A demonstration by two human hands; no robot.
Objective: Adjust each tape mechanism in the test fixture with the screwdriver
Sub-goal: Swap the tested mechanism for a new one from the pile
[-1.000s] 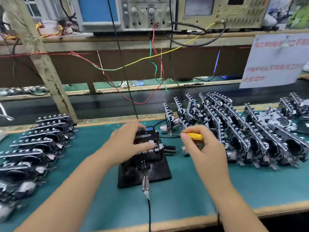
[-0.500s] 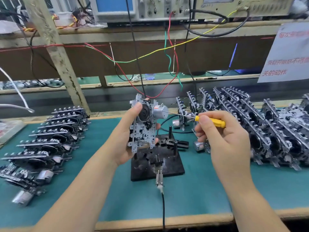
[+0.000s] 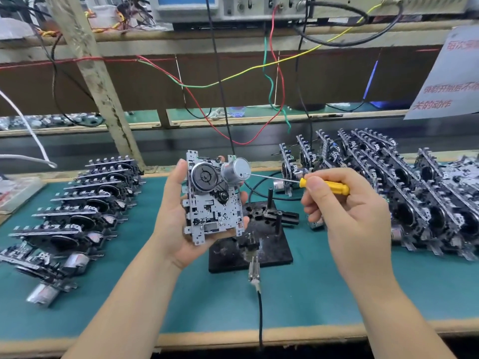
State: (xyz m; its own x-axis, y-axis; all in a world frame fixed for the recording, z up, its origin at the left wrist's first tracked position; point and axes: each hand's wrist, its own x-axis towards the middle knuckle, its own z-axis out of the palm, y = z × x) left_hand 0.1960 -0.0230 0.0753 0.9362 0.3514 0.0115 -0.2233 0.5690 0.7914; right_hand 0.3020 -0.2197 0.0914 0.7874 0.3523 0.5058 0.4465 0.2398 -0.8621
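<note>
the left hand (image 3: 176, 218) grips a tape mechanism (image 3: 213, 200) upright above the teal bench (image 3: 298, 301), its silver motor (image 3: 236, 169) at the top right. the right hand (image 3: 347, 211) pinches a yellow-handled screwdriver (image 3: 324, 186), its tip touching the motor. the black test fixture (image 3: 259, 242) sits just behind, between rows of mechanisms at left (image 3: 85, 211) and right (image 3: 414, 195).

An electronics assembly workshop: rows of tape mechanisms (image 3: 85, 203) line a green workbench (image 3: 220, 301), with test instruments (image 3: 233, 6) and loose wires (image 3: 272, 81) on the far shelf.
</note>
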